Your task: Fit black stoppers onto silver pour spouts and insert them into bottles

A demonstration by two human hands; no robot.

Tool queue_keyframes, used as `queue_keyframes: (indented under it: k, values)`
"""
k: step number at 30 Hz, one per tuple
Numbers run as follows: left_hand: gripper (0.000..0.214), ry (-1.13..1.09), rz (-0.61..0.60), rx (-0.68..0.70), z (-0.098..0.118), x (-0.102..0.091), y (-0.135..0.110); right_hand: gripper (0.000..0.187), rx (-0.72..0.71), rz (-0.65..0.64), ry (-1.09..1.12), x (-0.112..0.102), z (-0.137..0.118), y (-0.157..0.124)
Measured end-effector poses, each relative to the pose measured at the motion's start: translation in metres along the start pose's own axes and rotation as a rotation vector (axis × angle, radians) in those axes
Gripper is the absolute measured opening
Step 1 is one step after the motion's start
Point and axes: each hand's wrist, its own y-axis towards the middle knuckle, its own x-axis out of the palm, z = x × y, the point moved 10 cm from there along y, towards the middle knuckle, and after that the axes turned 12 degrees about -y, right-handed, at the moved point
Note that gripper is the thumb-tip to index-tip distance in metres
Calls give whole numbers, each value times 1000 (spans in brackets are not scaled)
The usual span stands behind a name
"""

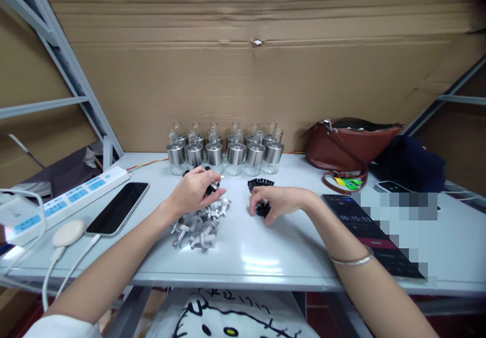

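Head view: we see both hands over the middle of the desk [246, 257]. Our left hand [194, 192] has its grip closed, fingers curled round a small black part [209, 189] that shows between fingertips and thumb. That hand hangs just above a loose pile of silver clips [197, 227], which lies between the desk's middle and its front edge. Our right hand [276, 201] is just beside it, knuckles up, its grip pinched shut on a few black pieces [262, 209] that touch the desk. A short row of black caps [260, 182] sits right behind that hand. A thin bangle [351, 261] circles the right wrist.

Along the back edge stand glass bottles [225, 151] with silver collars, in 2 rows, close together. Near the left edge lie a white power strip [70, 198], a dark phone [118, 208] and a round white charger [69, 232] with its cable running off the front edge. Toward the back right corner rests a brown bag [351, 143]. A second phone [370, 234] with a lit timer screen lies along the right forearm, near the front edge. Cardboard [243, 74] lines the wall behind.
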Motion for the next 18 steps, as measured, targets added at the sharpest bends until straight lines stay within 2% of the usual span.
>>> queue_keyframes:
  k: [11, 18]
  values:
    - [15, -14, -38, -40, -1, 3, 1, 34, 36, -12, -19, -2, 1, -2]
    - [17, 7, -20, -6, 2, 2, 2, 27, 71, 18, -24, -3, 6, -1]
